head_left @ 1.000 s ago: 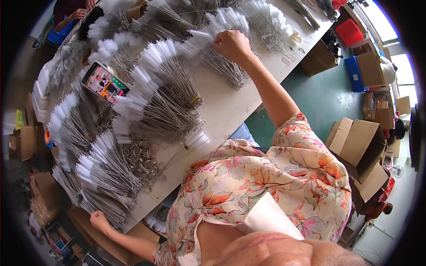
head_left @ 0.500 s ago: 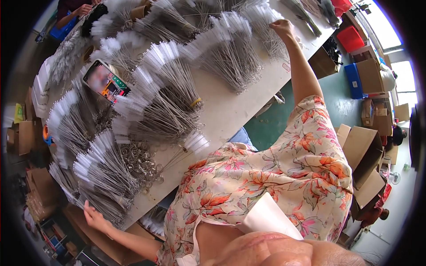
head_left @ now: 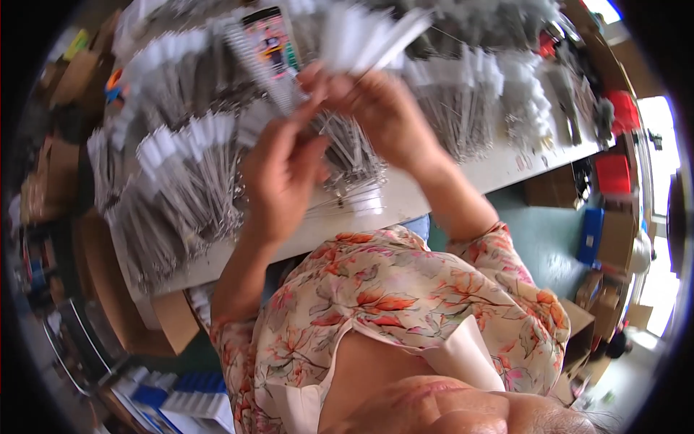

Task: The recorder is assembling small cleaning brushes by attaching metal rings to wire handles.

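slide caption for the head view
Left hand and right hand, close together over a table crowded with white-tipped wire brushes, a lit phone beyond.

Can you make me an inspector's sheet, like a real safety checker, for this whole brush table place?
Surface: white table, mostly covered, with bare patches along its near edge.
Job's things: bunches of wire-stemmed brushes with white bristles, lying in rows.
Clutter: a phone with a lit screen among the brushes; an orange-and-blue item toward the table's left end.
Grips: the left grip and right grip are close together above the table, white bristles showing just beyond the right one; blur hides exactly what each holds.
Cables: nothing seen.
Surroundings: green floor, an open cardboard box at the left, a blue bin at the right.
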